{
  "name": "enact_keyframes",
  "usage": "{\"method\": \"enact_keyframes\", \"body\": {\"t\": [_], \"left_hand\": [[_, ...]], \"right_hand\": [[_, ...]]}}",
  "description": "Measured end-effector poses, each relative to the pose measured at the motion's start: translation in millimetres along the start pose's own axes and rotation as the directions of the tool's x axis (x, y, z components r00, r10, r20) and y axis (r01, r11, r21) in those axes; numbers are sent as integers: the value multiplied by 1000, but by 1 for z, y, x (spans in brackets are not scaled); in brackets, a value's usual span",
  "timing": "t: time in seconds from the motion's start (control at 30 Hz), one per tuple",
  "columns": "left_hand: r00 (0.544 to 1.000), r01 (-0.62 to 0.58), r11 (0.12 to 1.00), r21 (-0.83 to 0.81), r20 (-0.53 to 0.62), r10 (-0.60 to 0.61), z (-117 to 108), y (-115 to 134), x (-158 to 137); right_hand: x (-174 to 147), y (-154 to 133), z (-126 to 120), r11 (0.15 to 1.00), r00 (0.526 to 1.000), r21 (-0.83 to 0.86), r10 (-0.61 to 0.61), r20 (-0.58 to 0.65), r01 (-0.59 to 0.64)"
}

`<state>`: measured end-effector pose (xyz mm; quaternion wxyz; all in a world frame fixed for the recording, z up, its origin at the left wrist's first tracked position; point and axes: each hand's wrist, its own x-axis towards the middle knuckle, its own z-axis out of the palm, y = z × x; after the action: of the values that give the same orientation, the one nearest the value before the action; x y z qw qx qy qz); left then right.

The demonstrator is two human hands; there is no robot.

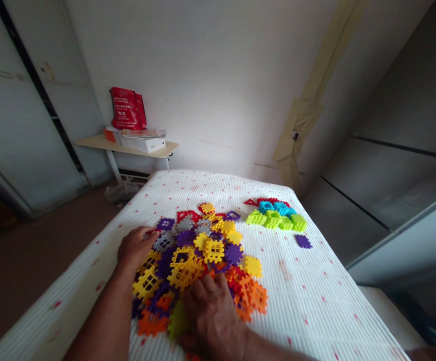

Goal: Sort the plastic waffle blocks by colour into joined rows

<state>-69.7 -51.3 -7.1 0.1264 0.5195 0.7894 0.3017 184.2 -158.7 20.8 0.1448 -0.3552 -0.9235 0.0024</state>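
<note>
A loose heap of notched plastic building tiles (185, 273) in yellow, purple, orange, red and grey lies on the bed. My left hand (137, 245) is at the heap's left edge, fingers curled, with a bit of a red tile (152, 232) showing at them. Beside it is a grey window-pattern tile (164, 242). Low over the front of the heap, my right hand (212, 311) is bent, its thumb side against a lime-green tile (179, 320). The thumb itself is mostly hidden and blurred. Orange tiles (257, 296) lie to its right.
Toward the far right of the bed (334, 306) are stacked lime-green tiles (273, 219), blue tiles (274, 207) and red tiles (272, 201). A single purple tile (303, 241) lies nearby. Beyond the bed, a small table (99, 143) holds a red bag (128, 109) and boxes (145, 144).
</note>
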Motion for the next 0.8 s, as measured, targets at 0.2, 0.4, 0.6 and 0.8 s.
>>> {"method": "enact_keyframes", "body": {"t": [0.2, 0.4, 0.6, 0.8], "left_hand": [[999, 32, 999, 25, 16, -32, -1, 3, 0], [996, 61, 997, 54, 62, -64, -5, 4, -1], [993, 52, 996, 76, 102, -59, -4, 3, 3], [997, 17, 993, 115, 75, -26, -1, -5, 9]], "right_hand": [[3, -5, -1, 993, 994, -87, -71, 82, 78], [1, 13, -19, 997, 999, 70, -36, -2, 36], [-2, 90, -62, 943, 924, 63, 333, -187, -327], [-32, 170, -57, 724, 747, -189, 627, -221, -663]]}}
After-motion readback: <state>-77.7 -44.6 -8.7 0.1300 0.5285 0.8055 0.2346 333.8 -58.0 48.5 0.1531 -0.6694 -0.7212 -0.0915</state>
